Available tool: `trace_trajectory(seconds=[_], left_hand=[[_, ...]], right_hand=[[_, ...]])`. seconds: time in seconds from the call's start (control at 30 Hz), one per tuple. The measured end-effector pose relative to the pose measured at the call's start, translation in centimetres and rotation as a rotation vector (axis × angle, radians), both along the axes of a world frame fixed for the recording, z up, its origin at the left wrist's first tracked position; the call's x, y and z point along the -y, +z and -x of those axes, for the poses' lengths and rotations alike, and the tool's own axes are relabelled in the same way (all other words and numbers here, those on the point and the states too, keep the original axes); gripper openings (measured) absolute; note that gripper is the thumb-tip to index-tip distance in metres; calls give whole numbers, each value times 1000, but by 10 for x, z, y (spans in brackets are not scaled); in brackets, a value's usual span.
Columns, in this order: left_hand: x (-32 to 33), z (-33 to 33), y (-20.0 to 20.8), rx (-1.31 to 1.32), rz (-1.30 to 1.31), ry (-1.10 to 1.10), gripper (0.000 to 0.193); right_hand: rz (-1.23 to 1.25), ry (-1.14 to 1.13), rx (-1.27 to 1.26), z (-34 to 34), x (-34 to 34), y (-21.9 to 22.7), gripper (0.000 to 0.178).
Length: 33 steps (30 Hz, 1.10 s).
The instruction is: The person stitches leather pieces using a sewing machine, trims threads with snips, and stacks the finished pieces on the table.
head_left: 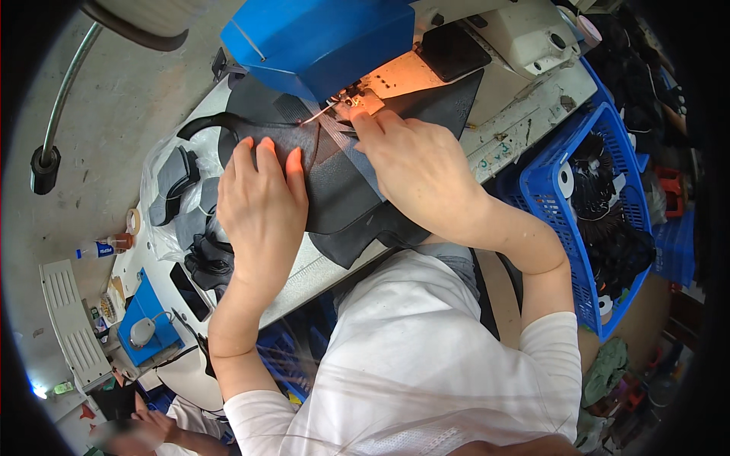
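Note:
A piece of black, leather-like material (334, 201) lies on the white sewing table under the head of a blue sewing machine (327, 45). My left hand (262, 201) rests on the material left of the needle area, its fingers stretched out and apart. Just right of the lit needle area (353, 100), my right hand (422, 167) has its fingers curled together close to the material. A small dark, shiny tip shows beneath those fingers; its kind is hidden. A curved black strip (209, 124) runs along the material's far left edge.
A dark phone (454, 52) lies right of the machine head. Black cut parts and a plastic bag (158, 235) sit at left, with another phone (190, 291) nearby. A blue basket (532, 197) of black pieces stands at right. Another person's hand (156, 425) shows lower left.

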<state>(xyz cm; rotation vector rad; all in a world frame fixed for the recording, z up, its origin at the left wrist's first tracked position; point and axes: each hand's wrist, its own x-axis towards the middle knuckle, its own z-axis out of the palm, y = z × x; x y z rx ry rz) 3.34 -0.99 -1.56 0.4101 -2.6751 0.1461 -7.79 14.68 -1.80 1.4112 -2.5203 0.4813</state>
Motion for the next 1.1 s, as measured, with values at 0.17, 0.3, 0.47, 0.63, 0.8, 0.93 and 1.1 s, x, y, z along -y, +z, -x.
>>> trace_trajectory(seconds=[0.17, 0.3, 0.47, 0.63, 0.8, 0.93, 1.1], left_hand=[[-17, -11, 5, 74, -93, 58, 33], [-21, -35, -1, 84, -97, -101, 58], [3, -83, -37, -129, -296, -355, 47], [24, -132, -134, -195, -406, -70, 41], [27, -145, -152, 158, -433, -9, 54], [26, -124, -131, 89, -456, -38, 46], [-13, -71, -115, -30, -482, -252, 25]], right_hand=[[8, 17, -89, -1, 26, 0, 24], [158, 93, -130, -2, 18, -7, 18], [215, 252, 379, -12, -31, 7, 12], [97, 477, 747, -30, -51, -48, 12], [69, 56, 494, -43, -31, -128, 18], [-4, -48, 522, -49, -25, -128, 24], [225, 78, 638, -44, -34, -128, 16]])
